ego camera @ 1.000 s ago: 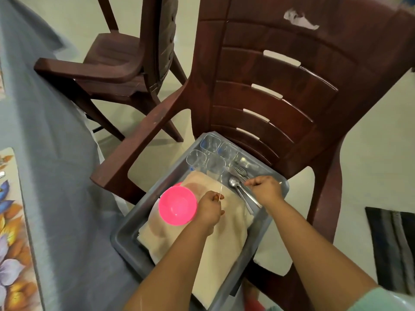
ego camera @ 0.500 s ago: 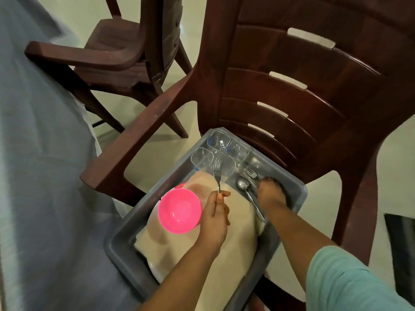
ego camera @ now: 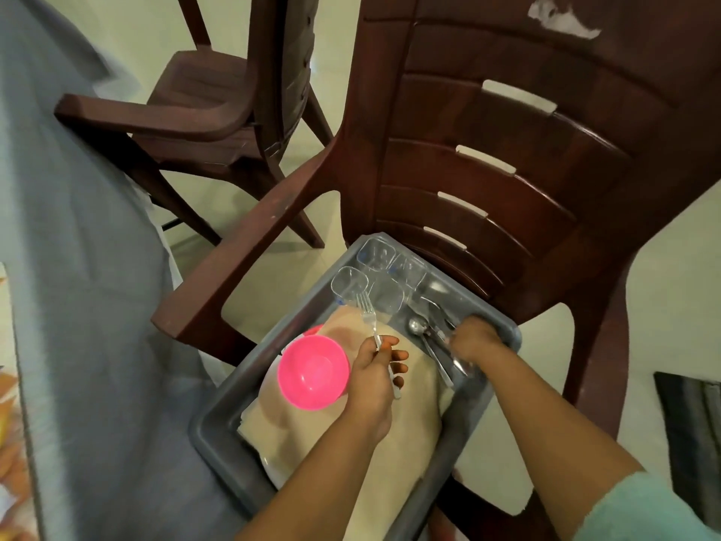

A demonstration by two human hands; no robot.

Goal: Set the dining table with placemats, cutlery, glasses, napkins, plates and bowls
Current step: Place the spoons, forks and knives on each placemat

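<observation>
Cutlery is what this moment turns on, and it lies in a grey tub [ego camera: 218, 431] resting on the seat of a brown plastic chair [ego camera: 507, 181], just beside the table with its blue-grey cloth [ego camera: 78, 306] at the left.

Nearest the table, inside the tub, a pink bowl [ego camera: 313, 372] sits on a beige folded cloth [ego camera: 351, 462], with the rim of a white plate showing beneath the cloth. Next comes the left hand [ego camera: 372, 374], which pinches a fork [ego camera: 368, 318] by its handle, tines pointing away towards the clear glasses [ego camera: 366, 283] clustered in the tub's far corner. Right of the fork, a spoon [ego camera: 419, 328] and other pieces lie loose along the tub's right side. The right hand [ego camera: 474, 339] is down among them, fingers curled at the handles; motion blur hides whether it has actually gripped one, so I cannot tell.

The step in hand looks like gathering cutlery for a place setting. The next move probably calls for separating one piece from the tangled pile without dragging its neighbours, then carrying both pieces leftward to the table. The glasses stand close to the fork's tines, so lifting clear of them matters.
</observation>
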